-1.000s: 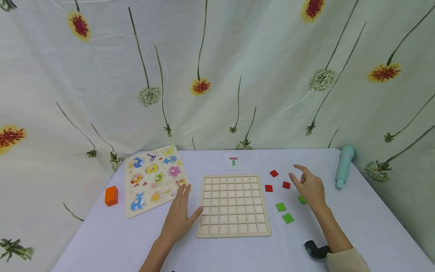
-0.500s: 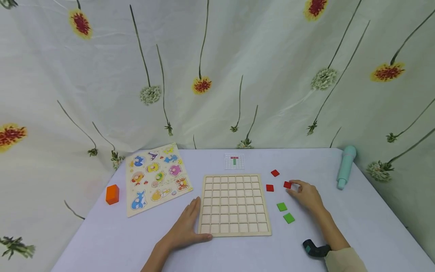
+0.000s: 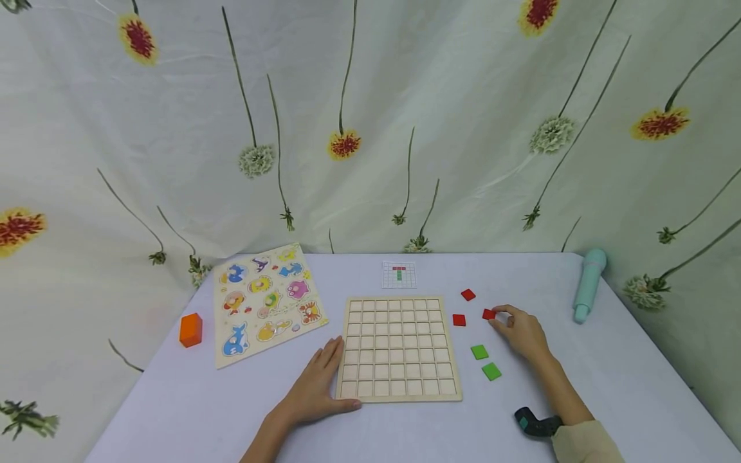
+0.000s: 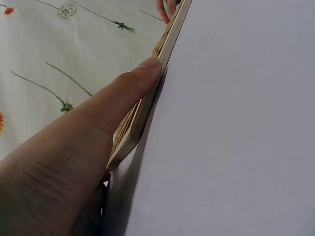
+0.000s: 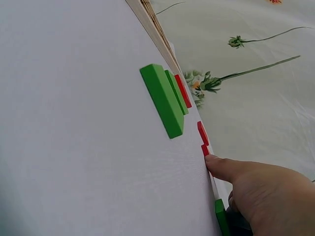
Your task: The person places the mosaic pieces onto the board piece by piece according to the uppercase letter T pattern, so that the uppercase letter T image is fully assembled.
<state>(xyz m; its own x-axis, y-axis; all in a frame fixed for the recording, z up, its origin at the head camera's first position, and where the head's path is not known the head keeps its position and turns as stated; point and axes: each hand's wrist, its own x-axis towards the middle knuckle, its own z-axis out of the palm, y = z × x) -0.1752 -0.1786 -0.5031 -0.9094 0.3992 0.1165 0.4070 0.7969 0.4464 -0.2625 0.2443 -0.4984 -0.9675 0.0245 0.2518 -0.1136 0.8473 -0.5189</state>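
My right hand pinches a small red square tile between thumb and finger, low at the table. In the right wrist view its thumb presses that tile's edge. Two more red tiles lie to its left, and two green tiles lie nearer me. Another green tile is under the hand, hidden in the head view. My left hand rests at the near left corner of a wooden grid board, straight fingers along its left side, thumb at the front edge. All visible squares of the board are bare.
Behind the board lies a card printed with a red and green T pattern. An animal puzzle board and an orange block are on the left. A teal cylinder lies far right; a black curved object sits by the right wrist.
My right hand has come down and taken a red tile in a pinch. My left hand has moved toward me, from the board's left side to its near left corner.
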